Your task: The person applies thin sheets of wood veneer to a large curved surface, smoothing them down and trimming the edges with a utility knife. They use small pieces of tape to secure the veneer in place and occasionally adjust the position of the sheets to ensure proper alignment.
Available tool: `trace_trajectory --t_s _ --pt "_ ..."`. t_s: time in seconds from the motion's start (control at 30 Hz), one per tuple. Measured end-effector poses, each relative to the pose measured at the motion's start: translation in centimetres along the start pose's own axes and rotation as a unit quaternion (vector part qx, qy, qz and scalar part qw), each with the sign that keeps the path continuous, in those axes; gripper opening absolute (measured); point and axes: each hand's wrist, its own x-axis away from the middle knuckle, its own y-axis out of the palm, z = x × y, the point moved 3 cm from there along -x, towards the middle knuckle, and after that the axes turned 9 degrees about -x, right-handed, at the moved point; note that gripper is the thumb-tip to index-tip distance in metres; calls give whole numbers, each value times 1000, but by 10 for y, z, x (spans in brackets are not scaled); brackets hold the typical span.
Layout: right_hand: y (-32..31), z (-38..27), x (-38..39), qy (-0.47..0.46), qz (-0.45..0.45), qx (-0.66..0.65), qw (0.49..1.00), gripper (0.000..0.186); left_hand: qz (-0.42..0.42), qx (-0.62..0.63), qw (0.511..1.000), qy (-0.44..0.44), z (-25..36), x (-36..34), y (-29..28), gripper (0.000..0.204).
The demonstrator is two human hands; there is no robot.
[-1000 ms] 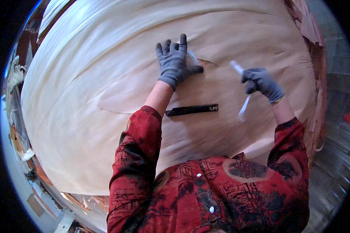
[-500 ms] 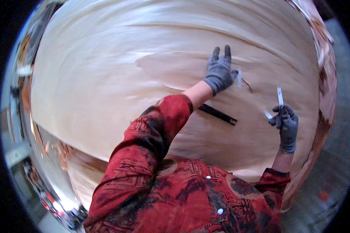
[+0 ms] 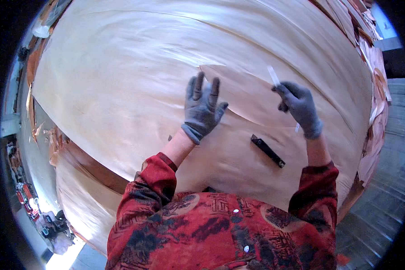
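My left hand [image 3: 202, 105], in a grey glove with dark fingertips, lies palm down with fingers apart on a large pale wood veneer sheet [image 3: 121, 90]. Its fingertips are by the left end of a darker, curved-edged veneer piece [image 3: 247, 92]. Nothing shows in that hand. To the right, my gloved right hand [image 3: 298, 105] pinches a narrow white strip [image 3: 272, 75] that sticks up past the fingers. A small white end [image 3: 297, 128] shows below this hand; whether it is a second strip, I cannot tell. A black, slant-ended tool like a utility knife [image 3: 267, 150] lies between my forearms.
Torn veneer scraps [image 3: 378, 99] hang along the right edge of the stack, and more [image 3: 32, 85] along the left. A brown gap [image 3: 94, 168] opens at the near left. Red and black equipment [image 3: 45, 220] stands on the floor, lower left. Grey floor [image 3: 391, 148] lies right.
My left hand has moved left and nearer; the white strip by its thumb no longer shows there. My right hand has swung left and farther over the veneer, still holding a strip.
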Motion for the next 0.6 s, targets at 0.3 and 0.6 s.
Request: trace_trajectory --t_s 0.3,0.6 --pt "89 28 -116 -65 -40 333 940 34 -27 -51 985 -161 -54 -17 30 94" --pt "110 27 -111 -123 -15 362 924 19 26 -8 985 -171 -52 -17 25 100"
